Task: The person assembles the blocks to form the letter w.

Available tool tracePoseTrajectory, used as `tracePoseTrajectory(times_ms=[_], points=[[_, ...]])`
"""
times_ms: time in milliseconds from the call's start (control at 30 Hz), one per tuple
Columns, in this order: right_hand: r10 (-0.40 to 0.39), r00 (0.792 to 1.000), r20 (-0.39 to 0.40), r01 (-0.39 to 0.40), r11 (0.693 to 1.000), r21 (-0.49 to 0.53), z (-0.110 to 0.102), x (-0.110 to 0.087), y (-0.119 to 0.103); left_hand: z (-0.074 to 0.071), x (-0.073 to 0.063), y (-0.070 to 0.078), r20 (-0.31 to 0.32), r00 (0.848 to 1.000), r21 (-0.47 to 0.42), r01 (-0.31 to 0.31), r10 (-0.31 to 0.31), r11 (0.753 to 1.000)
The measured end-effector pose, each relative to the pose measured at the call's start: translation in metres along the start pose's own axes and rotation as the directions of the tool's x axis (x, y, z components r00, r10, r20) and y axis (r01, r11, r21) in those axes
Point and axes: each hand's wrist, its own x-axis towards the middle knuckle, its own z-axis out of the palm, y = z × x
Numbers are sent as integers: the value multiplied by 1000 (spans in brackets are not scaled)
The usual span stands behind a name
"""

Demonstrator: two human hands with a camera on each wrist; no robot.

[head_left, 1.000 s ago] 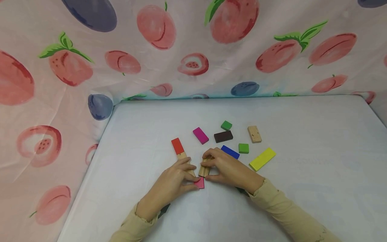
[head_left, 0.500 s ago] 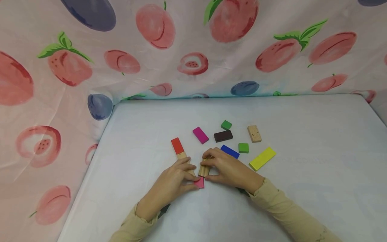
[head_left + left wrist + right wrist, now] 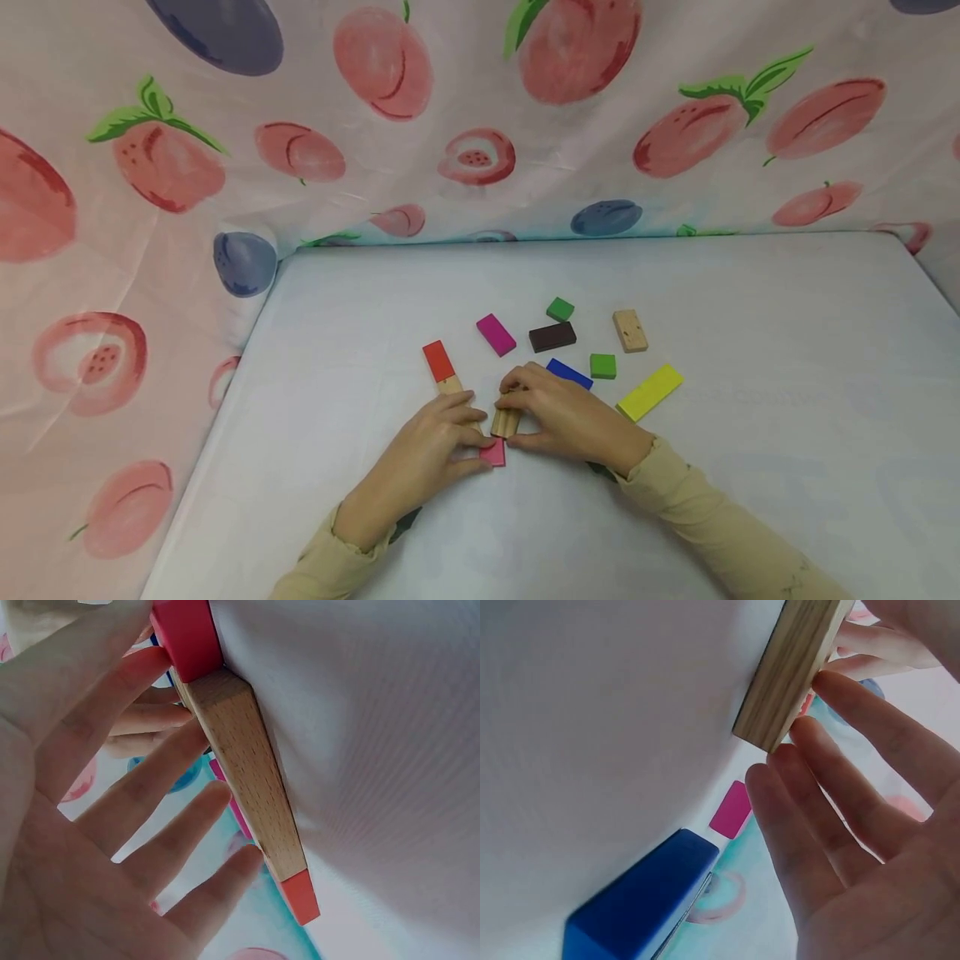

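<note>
My left hand pinches a small pink block between thumb and index finger. Its other fingers lie along a long plain wooden block, partly hidden by them in the head view. A red block touches that block's far end, and the pink one meets its near end. My right hand grips a striped wooden block by its ends, thumb near and fingertips far. In the right wrist view this striped block's grained side shows. Just behind the right hand lies a blue block, partly covered.
Beyond the hands lie a magenta block, a dark brown block, two green blocks and a light wooden block. To the right is a long yellow block. A fruit-patterned curtain borders the white table.
</note>
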Motion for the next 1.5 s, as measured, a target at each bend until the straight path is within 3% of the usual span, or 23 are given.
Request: tracePoseTrajectory(times_ms=[300,500,800,1133,1500], points=[[3,999,-50,-2,1000,17,-6,3,4,-1,0,0,-43,997,53,-57,59,997],[-13,996,-84,10,1000,-29,-12,9,10,-3,2,1,-70,994,52,-86,89,995],[8,993,-119,-9,1000,-3,-18,21,21,0,7,3,-21,998,49,-58,60,997],[57,994,-98,-57,998,5,-18,29,26,6,11,2,26,999,57,-48,47,997],[108,987,-118,-106,994,22,-15,41,31,9,11,3,30,995,51,-98,96,994]])
